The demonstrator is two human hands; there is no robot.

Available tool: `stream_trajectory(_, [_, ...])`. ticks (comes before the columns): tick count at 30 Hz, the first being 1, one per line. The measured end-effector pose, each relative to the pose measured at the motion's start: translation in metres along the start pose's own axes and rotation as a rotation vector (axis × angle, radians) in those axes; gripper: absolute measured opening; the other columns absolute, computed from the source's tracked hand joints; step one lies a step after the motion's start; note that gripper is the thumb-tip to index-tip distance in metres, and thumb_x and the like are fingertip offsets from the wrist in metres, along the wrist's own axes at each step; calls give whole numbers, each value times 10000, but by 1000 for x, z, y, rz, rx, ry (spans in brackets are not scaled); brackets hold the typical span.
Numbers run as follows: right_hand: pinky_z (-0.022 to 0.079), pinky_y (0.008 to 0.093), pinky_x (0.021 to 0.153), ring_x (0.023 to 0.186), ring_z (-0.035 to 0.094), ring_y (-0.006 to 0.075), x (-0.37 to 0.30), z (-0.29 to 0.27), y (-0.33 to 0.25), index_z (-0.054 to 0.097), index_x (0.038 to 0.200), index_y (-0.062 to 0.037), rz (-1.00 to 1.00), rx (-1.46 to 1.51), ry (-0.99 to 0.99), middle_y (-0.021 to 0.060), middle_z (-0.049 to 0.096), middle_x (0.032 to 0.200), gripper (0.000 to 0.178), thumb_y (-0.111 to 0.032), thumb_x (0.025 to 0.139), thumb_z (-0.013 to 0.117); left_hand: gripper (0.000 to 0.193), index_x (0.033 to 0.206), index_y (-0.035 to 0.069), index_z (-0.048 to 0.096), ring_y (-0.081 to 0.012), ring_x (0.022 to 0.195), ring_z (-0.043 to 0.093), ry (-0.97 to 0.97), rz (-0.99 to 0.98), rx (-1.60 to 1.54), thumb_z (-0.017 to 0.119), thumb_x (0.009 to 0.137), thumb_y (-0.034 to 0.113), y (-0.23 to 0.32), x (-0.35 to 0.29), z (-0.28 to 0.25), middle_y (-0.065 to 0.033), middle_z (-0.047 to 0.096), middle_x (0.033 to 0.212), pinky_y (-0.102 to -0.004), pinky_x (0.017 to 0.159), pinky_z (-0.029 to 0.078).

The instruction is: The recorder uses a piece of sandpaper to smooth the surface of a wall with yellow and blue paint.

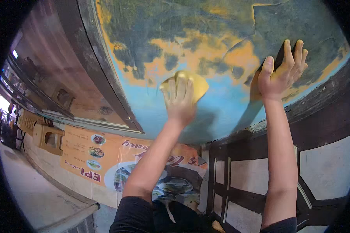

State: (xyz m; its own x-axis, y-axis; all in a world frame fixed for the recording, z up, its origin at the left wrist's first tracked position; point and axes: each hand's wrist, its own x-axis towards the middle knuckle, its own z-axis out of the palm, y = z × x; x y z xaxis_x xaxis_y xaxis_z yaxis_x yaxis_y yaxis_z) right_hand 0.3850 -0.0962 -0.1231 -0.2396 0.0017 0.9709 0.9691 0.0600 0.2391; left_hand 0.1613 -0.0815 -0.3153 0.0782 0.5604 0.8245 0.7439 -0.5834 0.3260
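A wall [151, 112] with a patchy face fills the upper middle: light blue low down, orange in the middle, dark grey-green above. Against its blue and orange part, my left hand [179, 95] presses a piece of yellow sandpaper [200, 88], fingers laid over it. Pale dust shows on those fingertips. Farther right, my right hand [282, 75] leans on the dark part of the wall with fingers outstretched and thumb apart, holding nothing. Part of the sandpaper is hidden under the left hand.
A dark-framed glass window [81, 73] borders the wall on the left. Dark wooden panelling [245, 171] with pale panels lies at lower right. An orange printed banner [112, 151] hangs below. Plastic stools [48, 136] stand at far left, near a rail [74, 219].
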Motion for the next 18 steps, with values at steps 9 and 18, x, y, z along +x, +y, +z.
stream_trajectory(9, [154,622,1149,1437,303,395,0,1,-1,479,1435,-190,-23,7,-16,112,382,1550,551,-410,930,503,650,1399,56,510,-488,1376,346,131,-4,-55,647,769,138,30,63,-28,-191,431,1487,-722,1069,215])
stream_trajectory(18, [143,625,1150,1449,264,408,1,-1,-9,442,1455,-188,-5,-20,-76,123,349,1565,568,-376,923,510,655,1440,-12,435,-539,1443,193,-165,-24,88,589,825,155,-32,-66,5,-261,341,1531,-687,1128,141])
